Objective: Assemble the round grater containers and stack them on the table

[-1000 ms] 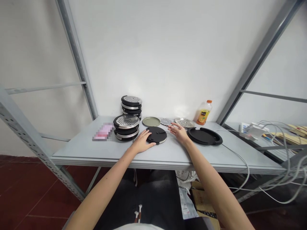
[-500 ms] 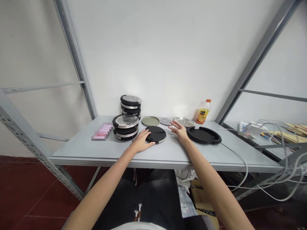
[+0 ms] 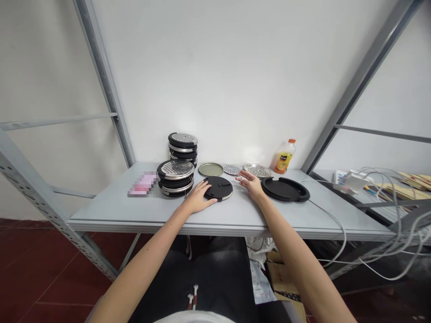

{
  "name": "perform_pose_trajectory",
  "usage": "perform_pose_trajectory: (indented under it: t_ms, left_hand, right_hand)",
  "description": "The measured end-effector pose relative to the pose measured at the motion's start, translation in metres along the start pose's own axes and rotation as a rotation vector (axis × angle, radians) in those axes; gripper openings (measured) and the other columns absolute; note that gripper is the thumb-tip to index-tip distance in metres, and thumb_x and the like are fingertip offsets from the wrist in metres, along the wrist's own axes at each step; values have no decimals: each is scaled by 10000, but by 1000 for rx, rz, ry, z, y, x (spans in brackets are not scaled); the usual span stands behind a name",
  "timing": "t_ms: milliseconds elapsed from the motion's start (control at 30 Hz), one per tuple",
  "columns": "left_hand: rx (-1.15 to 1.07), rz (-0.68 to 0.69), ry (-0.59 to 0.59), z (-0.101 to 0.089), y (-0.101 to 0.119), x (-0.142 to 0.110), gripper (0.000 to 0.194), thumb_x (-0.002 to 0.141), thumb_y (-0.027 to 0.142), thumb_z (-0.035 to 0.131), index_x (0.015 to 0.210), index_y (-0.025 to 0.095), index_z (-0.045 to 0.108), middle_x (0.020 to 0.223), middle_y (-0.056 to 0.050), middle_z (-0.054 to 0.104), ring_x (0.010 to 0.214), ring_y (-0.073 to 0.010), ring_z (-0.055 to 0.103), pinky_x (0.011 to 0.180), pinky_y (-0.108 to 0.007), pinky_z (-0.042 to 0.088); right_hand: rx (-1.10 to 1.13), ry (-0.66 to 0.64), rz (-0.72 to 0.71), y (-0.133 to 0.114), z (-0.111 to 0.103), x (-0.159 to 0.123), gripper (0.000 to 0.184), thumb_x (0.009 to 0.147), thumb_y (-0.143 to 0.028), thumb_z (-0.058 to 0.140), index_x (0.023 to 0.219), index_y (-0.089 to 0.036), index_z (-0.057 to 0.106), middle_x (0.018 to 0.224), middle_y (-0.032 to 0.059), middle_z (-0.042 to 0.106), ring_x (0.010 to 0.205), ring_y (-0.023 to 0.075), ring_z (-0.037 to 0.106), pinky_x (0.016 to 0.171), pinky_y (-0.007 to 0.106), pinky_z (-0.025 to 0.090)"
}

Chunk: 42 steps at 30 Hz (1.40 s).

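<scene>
A round black disc [image 3: 218, 188] with a pale rim lies flat on the grey table. At its left edge rests my left hand [image 3: 198, 200], fingers extended and thumb apart, touching or nearly touching the disc. To the disc's right, my right hand [image 3: 252, 185] hovers low over the table with its fingers spread; a small shiny bit shows by its fingertips, too small to name. Behind that hand lie a perforated metal disc [image 3: 232, 169] and a rimmed perforated metal plate [image 3: 257, 170]. A black ring-shaped tray [image 3: 286, 190] lies right of my right hand.
Two stacks of black-and-metal grater-topped rounds, a front stack [image 3: 176, 177] and a back stack [image 3: 183, 146], stand at left. Nearby are an olive round lid [image 3: 210, 169], a blurred pink item [image 3: 144, 184] and an orange-capped bottle [image 3: 284, 157]. White cables [image 3: 340, 224] hang at right.
Hardly anything differs: the view has shifted slightly. Both hands stay in about the same places, by the black disc.
</scene>
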State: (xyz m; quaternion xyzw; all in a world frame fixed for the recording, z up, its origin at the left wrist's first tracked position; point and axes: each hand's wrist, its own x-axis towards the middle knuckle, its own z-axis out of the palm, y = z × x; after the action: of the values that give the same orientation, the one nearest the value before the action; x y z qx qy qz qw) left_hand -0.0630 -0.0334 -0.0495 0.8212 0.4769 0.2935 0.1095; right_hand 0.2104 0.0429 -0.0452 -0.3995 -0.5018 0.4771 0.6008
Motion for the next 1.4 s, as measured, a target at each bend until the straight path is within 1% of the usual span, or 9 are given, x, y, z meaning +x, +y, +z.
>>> perform_pose_trajectory:
  t_ms: [200,333,467,667,833,933,1067,1233,1400]
  left_hand:
    - [12,1,-12,-2,2,0,706,804,590,568,1353,160,464,1491,-105,363,1426,-253,223,1163,-400,239]
    - [16,-9,-17,-3,3,0,702,803,588,570,1352,163,467,1492,-104,362,1425,-258,225,1164,-402,236]
    - [1,-15,-24,-4,3,-1,702,802,588,573,1350,162,468,1495,-109,355,1425,-265,222,1163,-412,235]
    - [-3,-17,-26,-6,6,-1,700,802,584,574,1348,158,467,1497,-114,352,1424,-262,224,1163,-404,232]
    - [9,-20,-29,-7,8,-2,700,804,575,578,1350,152,465,1497,-119,350,1423,-254,228,1163,-401,233]
    - [9,-22,-35,-7,8,-2,704,804,571,579,1351,144,463,1497,-124,348,1424,-254,227,1164,-399,229]
    - [7,-13,-32,-8,8,-2,695,806,565,583,1347,144,466,1496,-127,349,1423,-256,227,1163,-402,230]
    - [5,-6,-23,-8,8,-2,682,803,565,589,1338,157,476,1493,-122,356,1420,-263,236,1160,-405,236]
    - [10,-6,-20,-8,9,-2,680,803,562,590,1335,153,480,1491,-126,358,1417,-263,245,1157,-407,242]
  right_hand:
    - [-119,-5,3,-5,3,-4,639,541,-206,707,1169,-219,587,1252,105,611,820,203,703,606,260,532]
    - [-231,15,-69,-2,2,-2,628,563,-198,573,1191,-204,578,1231,95,623,636,135,665,453,201,424]
    - [-230,-6,-73,2,-2,2,657,567,-214,466,1216,-173,558,1159,104,660,487,86,569,392,196,351]
    - [-409,35,-244,5,-2,0,666,575,-195,439,1231,-149,546,992,89,702,405,81,463,425,262,430]
    - [-503,97,-356,3,-1,-4,588,618,-175,464,1199,-184,554,948,64,698,445,99,499,488,286,469]
    - [-493,73,-383,5,-3,-4,583,626,-162,471,1204,-194,544,974,57,689,473,106,542,539,300,492]
    - [-449,12,-334,9,-6,2,557,634,-164,483,1184,-180,570,1002,71,692,586,134,619,642,325,516]
    - [-310,-40,-165,9,-5,5,372,607,-181,550,953,-149,681,848,72,712,675,168,654,691,331,524]
    - [-136,-56,-28,3,-4,2,320,589,-194,690,907,-163,700,843,65,725,722,168,670,729,320,548]
